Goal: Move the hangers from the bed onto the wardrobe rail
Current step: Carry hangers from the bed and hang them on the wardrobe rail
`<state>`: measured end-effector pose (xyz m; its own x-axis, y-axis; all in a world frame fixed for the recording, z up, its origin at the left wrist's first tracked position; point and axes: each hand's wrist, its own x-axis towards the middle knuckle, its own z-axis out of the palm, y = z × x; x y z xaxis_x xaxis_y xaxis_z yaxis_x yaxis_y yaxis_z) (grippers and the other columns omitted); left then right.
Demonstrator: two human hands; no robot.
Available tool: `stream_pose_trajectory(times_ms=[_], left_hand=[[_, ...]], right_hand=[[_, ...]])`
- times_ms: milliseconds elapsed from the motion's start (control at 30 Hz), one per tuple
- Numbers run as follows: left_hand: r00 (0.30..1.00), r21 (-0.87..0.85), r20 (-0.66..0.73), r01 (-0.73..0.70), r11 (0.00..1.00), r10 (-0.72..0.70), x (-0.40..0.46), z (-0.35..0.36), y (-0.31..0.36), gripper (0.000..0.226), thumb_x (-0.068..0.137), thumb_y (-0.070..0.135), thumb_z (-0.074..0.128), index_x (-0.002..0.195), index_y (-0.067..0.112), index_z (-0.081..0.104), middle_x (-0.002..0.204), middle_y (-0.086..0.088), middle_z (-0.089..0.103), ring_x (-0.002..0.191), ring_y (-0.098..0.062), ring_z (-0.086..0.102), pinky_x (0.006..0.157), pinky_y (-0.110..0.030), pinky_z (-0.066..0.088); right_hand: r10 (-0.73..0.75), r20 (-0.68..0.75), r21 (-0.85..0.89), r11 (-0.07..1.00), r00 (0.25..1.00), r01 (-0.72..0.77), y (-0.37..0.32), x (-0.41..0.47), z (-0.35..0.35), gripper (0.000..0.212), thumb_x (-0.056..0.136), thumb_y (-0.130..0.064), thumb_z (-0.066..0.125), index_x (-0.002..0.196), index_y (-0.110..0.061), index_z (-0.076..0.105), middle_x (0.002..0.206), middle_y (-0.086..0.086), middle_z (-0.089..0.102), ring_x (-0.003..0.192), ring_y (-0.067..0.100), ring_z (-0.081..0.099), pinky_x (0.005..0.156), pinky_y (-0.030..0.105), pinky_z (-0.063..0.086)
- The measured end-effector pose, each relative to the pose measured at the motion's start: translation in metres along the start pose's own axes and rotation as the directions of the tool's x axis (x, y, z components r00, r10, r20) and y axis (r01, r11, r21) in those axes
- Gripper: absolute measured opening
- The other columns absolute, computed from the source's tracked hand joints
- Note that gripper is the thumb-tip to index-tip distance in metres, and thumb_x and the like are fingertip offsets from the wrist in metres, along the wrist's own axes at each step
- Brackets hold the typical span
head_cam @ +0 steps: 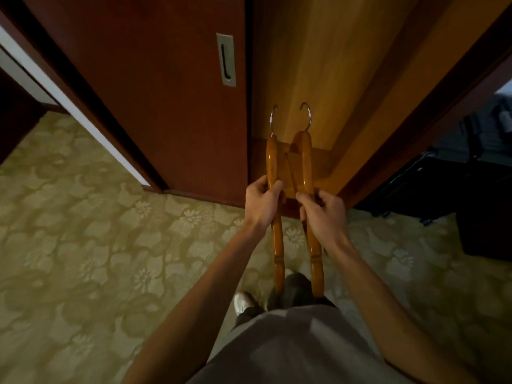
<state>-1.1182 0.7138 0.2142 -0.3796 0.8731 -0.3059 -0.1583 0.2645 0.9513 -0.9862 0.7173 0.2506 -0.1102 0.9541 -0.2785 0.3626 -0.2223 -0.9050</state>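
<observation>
I stand in front of an open wardrobe with light wood inside. My left hand grips one wooden hanger around its middle, and my right hand grips a second wooden hanger the same way. Both hangers are seen edge-on, side by side, with their metal hooks pointing away from me toward the wardrobe opening. The wardrobe rail is not in view. The bed is not in view either.
A dark red sliding door with a recessed metal handle covers the wardrobe's left half. Black luggage sits on the floor at the right. Patterned green carpet lies underfoot. My feet show below the hangers.
</observation>
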Motion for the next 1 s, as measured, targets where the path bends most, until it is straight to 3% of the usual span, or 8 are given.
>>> stream_pose_trajectory(times_ms=[167, 267, 333, 500, 700, 900, 1000], left_hand=[[1.0, -0.012, 0.029, 0.008, 1.0, -0.008, 0.067, 0.011, 0.037, 0.02, 0.093, 0.018, 0.062, 0.073, 0.013, 0.061, 0.061, 0.003, 0.056, 0.058, -0.011, 0.051, 0.058, -0.029, 0.044], [0.999, -0.001, 0.046, -0.015, 1.0, 0.015, 0.113, 0.024, 0.064, 0.024, 0.09, 0.019, 0.063, 0.067, 0.016, 0.06, 0.058, 0.004, 0.055, 0.057, -0.017, 0.048, 0.06, -0.034, 0.042], [0.997, -0.004, 0.059, -0.039, 0.999, 0.039, 0.143, 0.033, 0.088, 0.017, 0.09, 0.022, 0.064, 0.075, 0.012, 0.064, 0.063, 0.0, 0.057, 0.062, -0.021, 0.051, 0.062, -0.036, 0.045], [0.987, 0.001, 0.083, -0.141, 0.99, 0.141, 0.209, 0.059, 0.158, 0.018, 0.096, 0.026, 0.061, 0.091, 0.009, 0.065, 0.067, 0.003, 0.058, 0.059, -0.007, 0.056, 0.059, -0.022, 0.049], [0.944, 0.001, 0.087, -0.32, 0.947, 0.319, 0.257, 0.089, 0.262, 0.023, 0.096, 0.032, 0.059, 0.089, 0.012, 0.067, 0.071, 0.003, 0.059, 0.064, -0.01, 0.056, 0.064, -0.025, 0.048], [0.884, -0.052, 0.056, -0.461, 0.886, 0.463, 0.284, 0.092, 0.361, 0.027, 0.091, 0.038, 0.06, 0.084, 0.014, 0.068, 0.077, -0.004, 0.064, 0.082, -0.035, 0.066, 0.084, -0.048, 0.054], [0.869, -0.109, 0.04, -0.487, 0.867, 0.493, 0.296, 0.087, 0.397, 0.02, 0.094, 0.031, 0.06, 0.09, 0.013, 0.067, 0.073, 0.0, 0.064, 0.072, -0.02, 0.066, 0.077, -0.037, 0.053]], right_hand=[[-0.009, -0.013, 0.006, 1.0, 1.0, 0.009, -0.033, 0.059, 0.005, 0.029, 0.096, -0.03, 0.06, 0.074, -0.012, 0.062, 0.06, -0.003, 0.056, 0.054, 0.007, 0.051, 0.057, 0.02, 0.045], [-0.014, -0.026, 0.038, 0.999, 1.0, 0.015, -0.059, 0.101, -0.001, 0.029, 0.097, -0.032, 0.06, 0.073, -0.016, 0.06, 0.06, -0.004, 0.055, 0.054, 0.006, 0.051, 0.06, 0.024, 0.044], [-0.025, -0.035, 0.049, 0.998, 0.999, 0.026, -0.08, 0.131, -0.006, 0.029, 0.097, -0.033, 0.059, 0.075, -0.016, 0.061, 0.06, -0.005, 0.054, 0.055, 0.008, 0.05, 0.061, 0.026, 0.044], [-0.112, -0.08, 0.051, 0.992, 0.991, 0.116, -0.139, 0.205, -0.023, 0.028, 0.098, -0.034, 0.059, 0.075, -0.018, 0.062, 0.065, -0.004, 0.057, 0.06, 0.008, 0.054, 0.064, 0.024, 0.042], [-0.24, -0.116, 0.039, 0.969, 0.964, 0.246, -0.227, 0.267, -0.054, 0.024, 0.098, -0.037, 0.059, 0.087, -0.018, 0.068, 0.07, -0.005, 0.062, 0.067, 0.006, 0.059, 0.063, 0.02, 0.038], [-0.383, -0.12, 0.077, 0.916, 0.916, 0.393, -0.314, 0.306, -0.068, 0.023, 0.097, -0.039, 0.058, 0.083, -0.024, 0.068, 0.072, -0.008, 0.065, 0.059, -0.01, 0.058, 0.059, 0.016, 0.039], [-0.4, -0.1, 0.169, 0.896, 0.911, 0.411, -0.343, 0.317, -0.06, 0.021, 0.097, -0.041, 0.058, 0.093, -0.026, 0.071, 0.079, -0.012, 0.07, 0.071, -0.004, 0.064, 0.06, 0.016, 0.043]])
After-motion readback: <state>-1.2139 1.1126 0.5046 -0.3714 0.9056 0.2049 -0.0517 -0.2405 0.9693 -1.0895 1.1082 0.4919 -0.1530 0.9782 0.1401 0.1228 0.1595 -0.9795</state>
